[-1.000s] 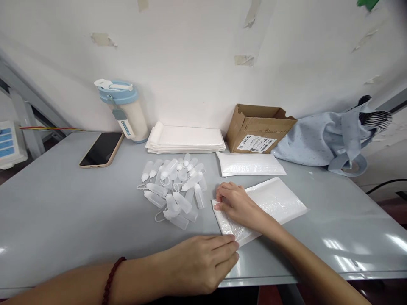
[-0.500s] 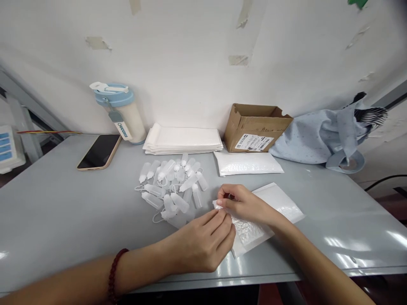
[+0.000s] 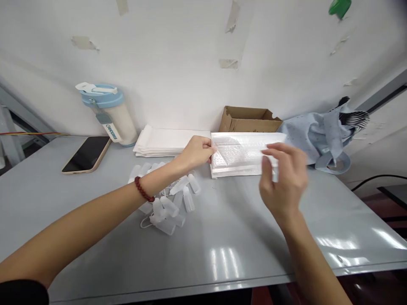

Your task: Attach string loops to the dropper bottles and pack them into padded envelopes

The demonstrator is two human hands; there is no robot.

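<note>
My left hand (image 3: 200,152) is closed on the left end of a white bubble mailer (image 3: 241,150), its fingers pinching the edge. The mailer is lifted in front of the cardboard box and over the spot where another white mailer lay; that one is mostly hidden. My right hand (image 3: 284,178), somewhat blurred, is raised at the mailer's right end with thumb and fingers apart and nothing seen in it. Under my left forearm lies a pile of small translucent squeeze bottles (image 3: 168,207), partly covered by the arm.
A stack of flat white mailers (image 3: 165,142) lies against the wall. Left of it are a blue-lidded tumbler (image 3: 111,114) and a phone (image 3: 87,154). The open cardboard box (image 3: 251,123) stands at the back, beside a light blue cloth bag (image 3: 305,135).
My left hand has carried the mailer from the table's front up and back toward the box. My right hand has let go of it and moved right, its fingers now apart. The view has shifted slightly.
</note>
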